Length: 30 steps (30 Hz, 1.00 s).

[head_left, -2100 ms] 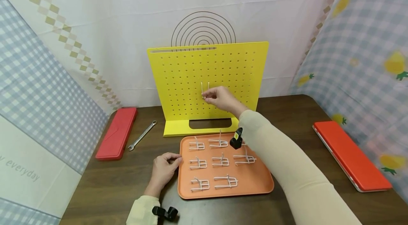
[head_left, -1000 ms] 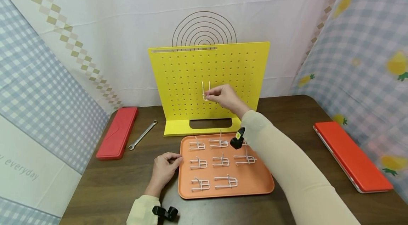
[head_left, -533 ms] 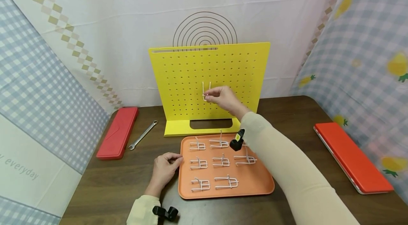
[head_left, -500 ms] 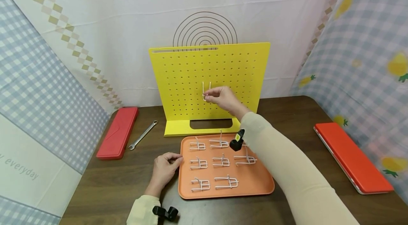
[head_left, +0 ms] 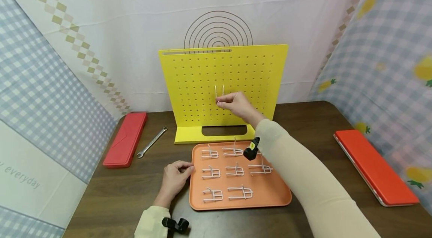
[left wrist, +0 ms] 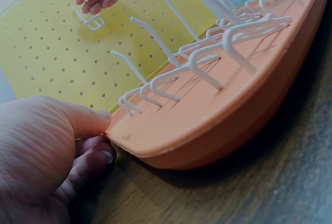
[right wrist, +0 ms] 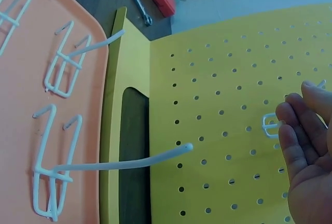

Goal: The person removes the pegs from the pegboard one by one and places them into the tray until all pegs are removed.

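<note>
A yellow pegboard [head_left: 251,77] stands upright on its base at the back of the table. At its middle my right hand [head_left: 237,105] pinches a white wire pegboard hook [head_left: 216,91] between thumb and fingers. The hook's two upper prongs lie against the holes, and its lower end is mostly hidden behind the fingertips. In the right wrist view, the looped end of the hook [right wrist: 268,125] shows beside my fingers. My left hand [head_left: 173,180] pinches the left rim of an orange tray [head_left: 266,195], thumb on top. Several similar hooks [head_left: 210,172] lie in rows on the tray.
A red case [head_left: 125,140] and a metal wrench [head_left: 152,142] lie on the dark wooden table to the left. An orange-red flat case [head_left: 374,166] lies at the right. The tray sits right in front of the pegboard's base, and a patterned curtain hangs behind.
My right hand has shifted slightly at the pegboard, and its fingertips now cover the hook's lower end, which showed earlier. My left hand has stayed on the tray's rim.
</note>
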{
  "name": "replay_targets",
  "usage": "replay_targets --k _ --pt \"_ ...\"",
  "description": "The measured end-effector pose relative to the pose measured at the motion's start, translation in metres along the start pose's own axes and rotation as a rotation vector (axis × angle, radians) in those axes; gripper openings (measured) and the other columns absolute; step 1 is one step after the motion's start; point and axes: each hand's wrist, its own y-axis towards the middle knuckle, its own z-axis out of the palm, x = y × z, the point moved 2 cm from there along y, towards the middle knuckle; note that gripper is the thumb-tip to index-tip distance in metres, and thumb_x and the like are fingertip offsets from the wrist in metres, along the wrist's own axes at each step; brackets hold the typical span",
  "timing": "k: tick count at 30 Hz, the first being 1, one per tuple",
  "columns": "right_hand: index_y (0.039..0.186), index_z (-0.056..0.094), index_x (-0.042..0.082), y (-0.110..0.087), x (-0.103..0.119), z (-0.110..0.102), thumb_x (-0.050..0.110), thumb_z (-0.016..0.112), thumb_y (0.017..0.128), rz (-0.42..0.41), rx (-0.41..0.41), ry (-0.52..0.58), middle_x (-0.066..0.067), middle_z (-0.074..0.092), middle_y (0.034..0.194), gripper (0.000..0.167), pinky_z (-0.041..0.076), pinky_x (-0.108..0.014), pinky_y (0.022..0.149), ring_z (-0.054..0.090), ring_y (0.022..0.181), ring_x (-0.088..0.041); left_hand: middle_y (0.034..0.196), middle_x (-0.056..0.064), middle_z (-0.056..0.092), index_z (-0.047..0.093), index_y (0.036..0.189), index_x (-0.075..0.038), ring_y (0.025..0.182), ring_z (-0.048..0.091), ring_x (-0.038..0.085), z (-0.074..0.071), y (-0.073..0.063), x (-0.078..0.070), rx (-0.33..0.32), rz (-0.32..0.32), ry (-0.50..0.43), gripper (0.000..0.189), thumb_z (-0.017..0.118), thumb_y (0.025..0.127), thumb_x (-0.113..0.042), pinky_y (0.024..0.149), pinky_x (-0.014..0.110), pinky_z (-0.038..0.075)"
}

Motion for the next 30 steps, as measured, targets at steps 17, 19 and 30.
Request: replay_targets --k 17,19,30 --pt "0.113 0.072 0.009 -0.062 0.038 -0.014 0.025 0.070 0.089 -0.179 0.009 -0.007 -0.006 0.071 0.106 0.029 0.051 -0.032 0.087 0.066 0.102 -0.019 0.081 -0.002 0.070 0.077 0.088 -0.013 0.067 0.061 0.008 0.000 0.000 0.000 0.000 0.005 0.001 0.006 0.077 0.083 -0.015 0.059 0.023 0.049" --pt "0.111 0.073 0.011 -0.082 0.040 -0.018 0.026 0.070 0.089 -0.207 -0.003 -0.037 -0.005 0.072 0.104 0.027 0.052 -0.031 0.084 0.067 0.100 -0.019 0.081 -0.002 0.070 0.077 0.088 -0.013 0.067 0.061 0.008 0.000 0.000 0.001 -0.001 0.006 0.002 0.005 0.077 0.083 -0.015 0.059 0.023 0.049" --pt "0.105 0.075 0.005 -0.182 -0.011 -0.045 0.015 0.071 0.088 -0.252 -0.104 -0.098 -0.006 0.073 0.098 0.020 0.056 -0.031 0.069 0.069 0.086 -0.019 0.082 -0.001 0.070 0.077 0.089 -0.012 0.069 0.062 0.009 0.000 -0.001 0.000 0.002 0.001 -0.002 0.007 0.076 0.083 -0.015 0.060 0.023 0.050"
